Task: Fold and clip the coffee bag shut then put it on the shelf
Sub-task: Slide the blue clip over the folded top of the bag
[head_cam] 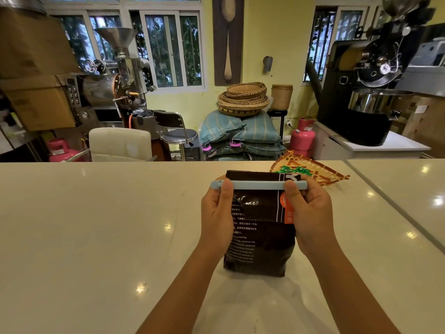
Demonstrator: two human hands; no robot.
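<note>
A dark brown coffee bag (261, 239) with white text and an orange label stands upright on the white counter (96, 225). A long light-blue clip (257, 185) lies across the bag just below its folded top. My left hand (218, 213) holds the bag's left side, thumb pressed on the clip's left end. My right hand (309, 209) holds the bag's right side, thumb on the clip's right end. Whether the clip is fully snapped shut cannot be seen.
A woven fan-shaped tray (313, 171) with green and orange pattern lies just behind the bag. A seam (395, 208) splits the counter at the right. Beyond the counter stand coffee roasters (368, 92), stacked sacks (240, 133) with baskets, chairs and pink gas cylinders (302, 137).
</note>
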